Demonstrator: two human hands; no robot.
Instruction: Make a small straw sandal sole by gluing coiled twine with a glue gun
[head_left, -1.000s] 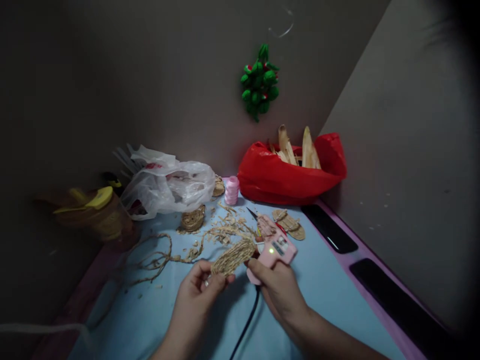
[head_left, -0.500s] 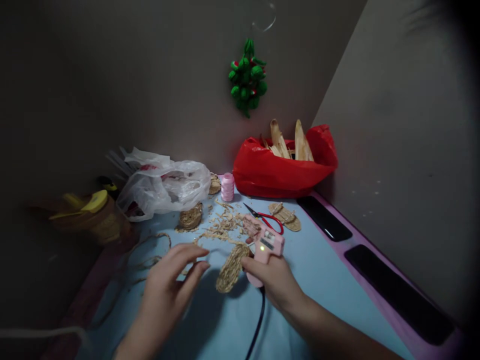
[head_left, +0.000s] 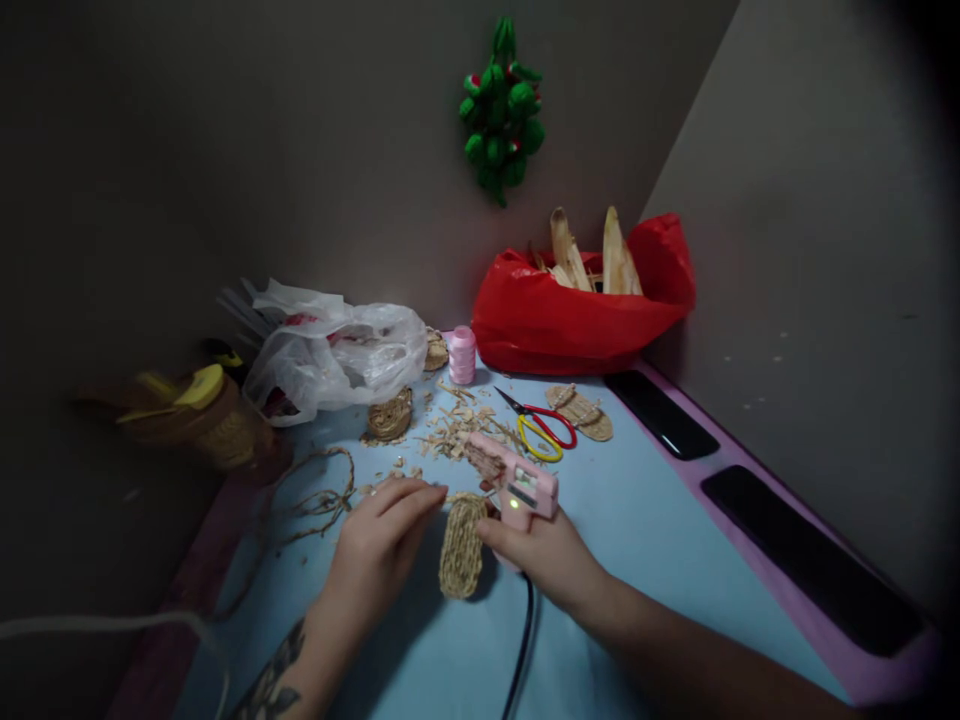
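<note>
My right hand (head_left: 551,555) grips a pink glue gun (head_left: 517,490) with a green light on its side and a black cable below. The thumb of that hand also presses on the edge of a small oval sole coiled from braided straw (head_left: 461,550), held just above the table. My left hand (head_left: 390,535) is closed at the sole's upper left, its fingertips pinching the end of the straw braid (head_left: 454,497). The glue gun's nozzle is partly hidden behind the sole and fingers.
Straw scraps (head_left: 450,430) lie beyond the hands, with red-and-yellow-handled scissors (head_left: 544,430), small straw slippers (head_left: 581,412), a pink thread spool (head_left: 462,355) and a cord coil (head_left: 390,412). A red bag (head_left: 555,325) and clear plastic bag (head_left: 345,350) stand behind. Loose cord (head_left: 322,500) lies left.
My left hand has moved right and closed its fingers on the braid's end. The sole has turned more upright, and the glue gun has shifted slightly left. The view has tilted down a little.
</note>
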